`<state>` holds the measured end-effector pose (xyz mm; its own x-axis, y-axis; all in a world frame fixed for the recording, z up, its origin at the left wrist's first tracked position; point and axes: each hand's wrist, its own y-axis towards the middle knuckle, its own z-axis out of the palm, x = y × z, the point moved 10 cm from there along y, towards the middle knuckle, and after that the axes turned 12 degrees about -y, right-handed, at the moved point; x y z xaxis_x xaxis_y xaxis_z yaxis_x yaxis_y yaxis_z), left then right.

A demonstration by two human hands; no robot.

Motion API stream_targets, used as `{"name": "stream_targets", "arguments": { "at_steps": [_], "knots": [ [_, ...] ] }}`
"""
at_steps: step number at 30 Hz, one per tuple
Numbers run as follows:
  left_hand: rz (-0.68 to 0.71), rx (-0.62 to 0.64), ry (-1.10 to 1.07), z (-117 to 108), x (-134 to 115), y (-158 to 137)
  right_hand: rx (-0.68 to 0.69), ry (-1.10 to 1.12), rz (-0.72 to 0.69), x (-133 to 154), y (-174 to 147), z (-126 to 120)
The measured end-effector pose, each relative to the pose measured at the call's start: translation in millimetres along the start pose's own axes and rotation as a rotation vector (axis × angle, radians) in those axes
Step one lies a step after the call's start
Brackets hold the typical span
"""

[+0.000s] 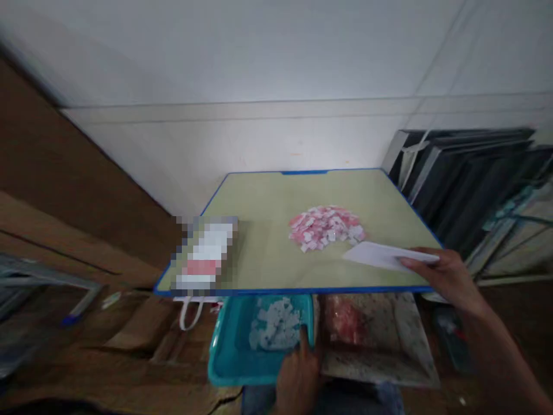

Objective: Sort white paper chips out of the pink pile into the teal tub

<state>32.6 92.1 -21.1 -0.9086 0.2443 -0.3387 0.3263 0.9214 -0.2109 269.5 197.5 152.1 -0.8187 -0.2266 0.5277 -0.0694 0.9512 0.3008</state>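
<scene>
My right hand (440,271) is closed on a folded white sheet of paper (380,256), thumb on the near side. The sheet's left tip reaches just below a heap of small pink and white paper pieces (326,226) on the pale yellow-green tabletop (263,202). Down below the table's front edge, my left hand (299,369) is at the near right corner of a teal plastic basin (224,351). Its index finger points forward, and nothing shows in its grasp. Inside the basin lie many small whitish pieces (279,323).
A pixelated box-like item (205,253) is at the table's left, with a white loop (190,314) hanging below. Beside the basin rests a stained tray (389,323) with a reddish heap (347,321). Dark flat panels (466,173) lean at right; brown boards (78,161) stand left.
</scene>
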Motion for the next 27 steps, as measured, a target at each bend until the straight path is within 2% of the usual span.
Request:
{"name": "stream_targets", "arguments": {
  "at_steps": [6,11,20,27],
  "knots": [
    [0.012,0.012,-0.013,2.4,-0.7,2.5,-0.039,-0.005,-0.029,26.5,26.6,23.3],
    [0.013,-0.014,-0.033,5.2,-0.8,3.5,-0.059,-0.005,-0.069,34.0,38.2,35.2],
    [0.020,0.025,-0.030,5.1,-5.8,1.9,-0.039,-0.030,-0.043,29.2,27.9,20.8],
    [0.021,-0.004,-0.022,4.5,-6.0,1.9,-0.024,-0.054,-0.006,25.6,18.7,10.2]
  ]
}}
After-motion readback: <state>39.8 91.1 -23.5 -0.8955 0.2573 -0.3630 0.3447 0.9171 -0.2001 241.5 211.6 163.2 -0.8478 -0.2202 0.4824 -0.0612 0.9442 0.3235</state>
